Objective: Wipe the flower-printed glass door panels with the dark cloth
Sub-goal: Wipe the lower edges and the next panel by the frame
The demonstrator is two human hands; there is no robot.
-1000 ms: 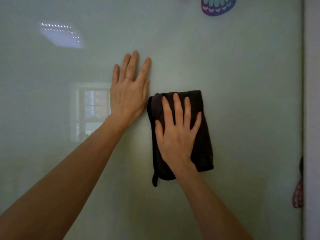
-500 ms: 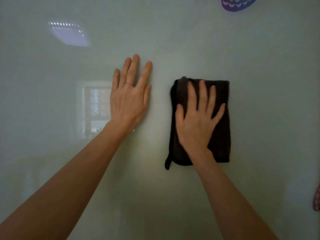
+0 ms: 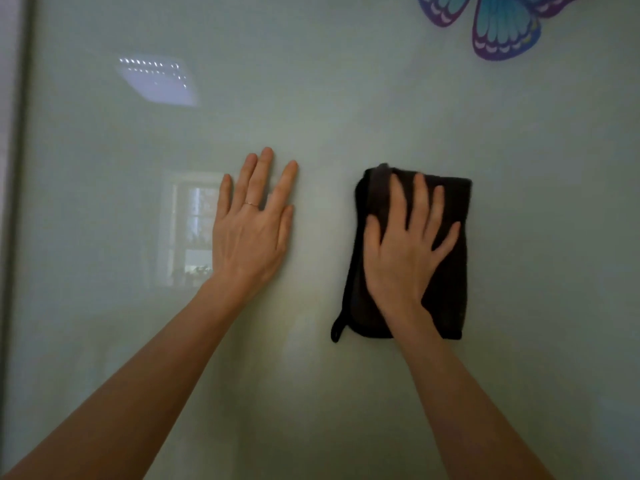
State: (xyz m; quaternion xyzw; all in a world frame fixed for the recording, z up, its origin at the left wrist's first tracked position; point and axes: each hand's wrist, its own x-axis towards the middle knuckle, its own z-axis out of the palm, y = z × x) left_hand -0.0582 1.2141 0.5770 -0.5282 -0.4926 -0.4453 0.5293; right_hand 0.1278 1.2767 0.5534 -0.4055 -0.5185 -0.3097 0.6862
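Pale grey-green glass, head view: the door panel (image 3: 346, 98) is flat, rigid and glossy, and mirrors a ceiling light (image 3: 156, 81) and a window (image 3: 194, 230). A butterfly print (image 3: 502, 26), blue with purple edging, sits at the upper right, cut off by the picture's edge. A pale frame strip (image 3: 14, 168) runs along the left.

Dark cloth (image 3: 453, 289): charcoal and soft-napped, folded to an upright rectangle with a hanging loop (image 3: 336, 329) at its lower left corner. It lies flat on the glass, right of centre, below the butterfly. Judged light and limp. It should slide easily on slick glass and drop if pressure lifts, so it is best held under a flat palm at its middle.

Right hand (image 3: 405, 251): fingers straight and spread, pressing the cloth to the panel, slightly blurred.

Left hand (image 3: 251, 233): laid flat on bare glass, apart from the cloth and grasping nothing. It wears a thin ring (image 3: 250, 204).
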